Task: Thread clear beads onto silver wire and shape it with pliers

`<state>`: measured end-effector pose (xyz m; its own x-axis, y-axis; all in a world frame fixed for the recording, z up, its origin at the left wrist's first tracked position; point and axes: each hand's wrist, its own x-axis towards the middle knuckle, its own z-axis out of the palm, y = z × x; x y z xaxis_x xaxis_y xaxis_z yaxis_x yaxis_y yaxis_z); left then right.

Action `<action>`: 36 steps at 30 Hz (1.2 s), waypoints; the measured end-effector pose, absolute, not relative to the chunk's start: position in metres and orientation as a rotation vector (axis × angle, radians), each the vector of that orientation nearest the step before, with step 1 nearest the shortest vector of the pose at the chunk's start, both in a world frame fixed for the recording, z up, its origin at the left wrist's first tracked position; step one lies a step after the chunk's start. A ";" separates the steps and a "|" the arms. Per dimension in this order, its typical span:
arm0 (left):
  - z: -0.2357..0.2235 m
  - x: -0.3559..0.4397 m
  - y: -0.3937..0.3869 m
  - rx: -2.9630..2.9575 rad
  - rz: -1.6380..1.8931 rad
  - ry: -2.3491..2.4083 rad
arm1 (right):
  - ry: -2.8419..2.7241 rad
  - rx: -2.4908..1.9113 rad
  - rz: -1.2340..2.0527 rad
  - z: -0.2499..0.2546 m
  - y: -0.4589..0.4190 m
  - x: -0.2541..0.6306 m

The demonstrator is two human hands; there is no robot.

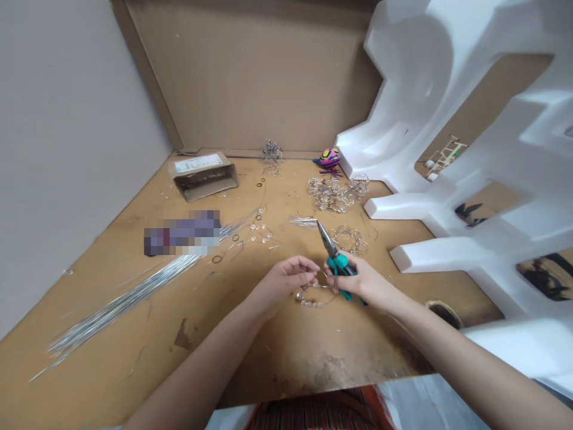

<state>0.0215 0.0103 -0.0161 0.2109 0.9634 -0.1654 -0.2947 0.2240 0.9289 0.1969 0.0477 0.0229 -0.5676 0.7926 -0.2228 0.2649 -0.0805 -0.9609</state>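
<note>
My right hand [358,278] is wrapped round long-nose pliers [339,260] with teal and black handles, their metal nose pointing up and left. Its thumb and fingertips also meet a thin wire. Opposite, my left hand [295,278] pinches a beaded wire ring [312,303] whose clear beads hang just below the fingertips. Part of the ring is hidden by the fingers. Just beyond the pliers lies another beaded wire ring [349,239]. Short straight wires [304,221] rest near the pliers' tip, and loose clear beads [261,233] are scattered left of them.
A long bundle of wires [134,301] runs diagonally at the left, with a blurred purple item [182,233] beside it. Behind stand an opened small cardboard box [205,176], a wire tangle [271,152], a pile of beaded rings [335,194] and a colourful pouch-like object [329,158]. White moulded foam [430,260] borders the right.
</note>
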 end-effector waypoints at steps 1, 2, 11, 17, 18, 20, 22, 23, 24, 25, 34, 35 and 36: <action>-0.018 0.022 0.010 0.968 1.058 0.966 | -1.800 -1.122 1.680 0.021 0.048 0.197; -0.019 0.023 0.010 1.011 1.045 0.993 | -1.823 -1.111 1.671 0.020 0.048 0.197; -0.016 0.028 0.009 0.971 1.056 0.991 | -1.951 -1.174 1.444 0.015 0.046 0.195; -0.010 0.027 0.008 0.953 1.090 0.923 | -1.828 -1.081 1.503 0.021 0.043 0.195; -0.009 0.026 0.008 0.947 1.099 0.908 | -1.772 -1.079 1.507 0.021 0.043 0.197; -0.008 0.025 0.008 0.941 1.106 0.872 | -1.644 -1.052 1.515 0.020 0.046 0.200; -0.009 0.023 0.007 0.949 1.081 0.847 | -1.527 -0.984 1.534 0.018 0.049 0.203; -0.010 0.023 0.007 0.961 1.057 0.845 | -1.484 -0.953 1.542 0.017 0.051 0.204; -0.010 0.023 0.006 0.983 1.032 0.852 | -1.454 -0.934 1.547 0.016 0.052 0.205; -0.011 0.022 0.006 1.014 1.012 0.874 | -1.439 -0.925 1.548 0.015 0.053 0.205; -0.005 0.027 0.004 1.334 1.000 1.181 | -1.611 -1.026 1.420 0.019 0.048 0.207; -0.006 0.028 0.004 1.366 0.992 1.202 | -1.659 -1.030 1.396 0.020 0.047 0.207; -0.006 0.028 0.003 1.398 0.986 1.226 | -1.719 -1.031 1.372 0.021 0.046 0.208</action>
<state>0.0281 0.0030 -0.0063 0.1571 0.9871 -0.0317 0.1807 0.0028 0.9835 0.2077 0.0456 0.0205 -0.4401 0.8970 0.0416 0.1581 0.1230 -0.9797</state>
